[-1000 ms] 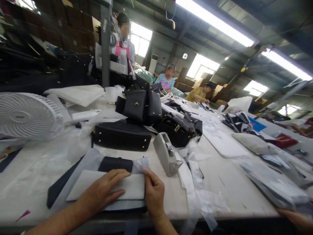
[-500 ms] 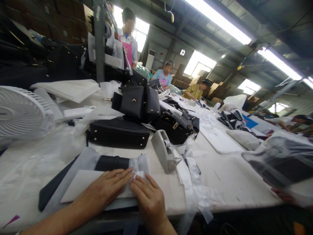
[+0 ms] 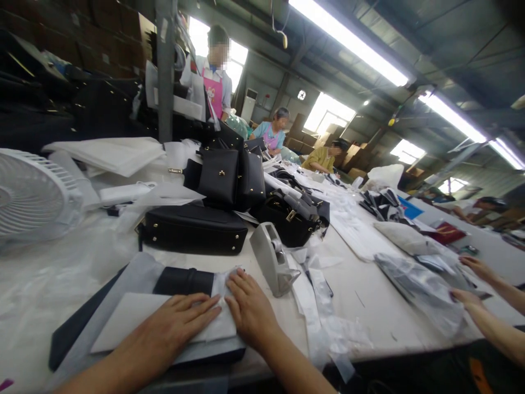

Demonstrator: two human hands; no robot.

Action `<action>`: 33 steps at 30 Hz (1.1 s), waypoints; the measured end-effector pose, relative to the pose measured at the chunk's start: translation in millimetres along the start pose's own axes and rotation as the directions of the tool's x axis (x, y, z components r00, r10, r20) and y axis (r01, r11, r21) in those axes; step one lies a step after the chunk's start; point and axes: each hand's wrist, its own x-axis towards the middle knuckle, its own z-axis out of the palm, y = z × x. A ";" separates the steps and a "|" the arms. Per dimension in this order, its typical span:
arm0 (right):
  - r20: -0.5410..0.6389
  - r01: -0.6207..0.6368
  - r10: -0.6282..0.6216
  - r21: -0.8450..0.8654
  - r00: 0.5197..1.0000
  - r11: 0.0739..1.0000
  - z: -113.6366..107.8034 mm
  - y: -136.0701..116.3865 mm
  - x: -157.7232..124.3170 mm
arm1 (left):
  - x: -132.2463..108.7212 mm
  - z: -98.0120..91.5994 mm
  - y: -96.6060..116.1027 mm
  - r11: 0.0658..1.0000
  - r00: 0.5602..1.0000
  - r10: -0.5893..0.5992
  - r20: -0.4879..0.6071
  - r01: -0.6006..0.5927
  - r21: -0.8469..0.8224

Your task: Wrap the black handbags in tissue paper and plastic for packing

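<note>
Here, two hands (image 3: 164, 331) (image 3: 252, 312) at one white sheet (image 3: 127, 314), one tape dispenser (image 3: 266, 260).

- A pale worktop (image 3: 394, 320) stretches away diagonally across the hall.
- A long fluorescent tube (image 3: 350, 41) glows under the dark roof (image 3: 471, 60); a second tube (image 3: 453, 117) shines farther right.
- Daylight whitens a window (image 3: 329, 113) in the grey far wall (image 3: 266, 76).
- Brown cardboard boxes (image 3: 102, 41) are stacked at upper left, behind a grey post (image 3: 165, 82).
</note>
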 end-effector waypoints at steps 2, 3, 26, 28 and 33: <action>-0.011 -0.035 0.035 0.011 0.999 0.999 10.3 3.7 -5.5 | -0.4 0.3 -1.2 1.000 1.000 0.022 -0.008 -0.022 0.017; -0.021 -0.050 0.050 0.022 0.999 0.999 13.0 4.0 -8.1 | -0.6 0.3 -2.3 0.999 0.999 0.042 -0.012 -0.042 0.033; 0.156 0.043 -0.042 0.003 0.987 0.999 -4.7 11.6 1.5 | 3.5 -5.9 -2.6 0.981 0.973 0.180 -0.147 -0.167 0.096; 0.169 0.050 -0.053 0.026 0.984 0.998 -5.6 13.8 1.9 | 1.0 -6.6 1.9 0.986 0.976 0.157 -0.150 -0.148 0.073; 0.140 0.094 -0.095 0.010 0.986 0.995 -10.8 11.0 7.1 | -3.2 -9.1 1.4 0.982 0.973 0.190 -0.132 -0.191 0.006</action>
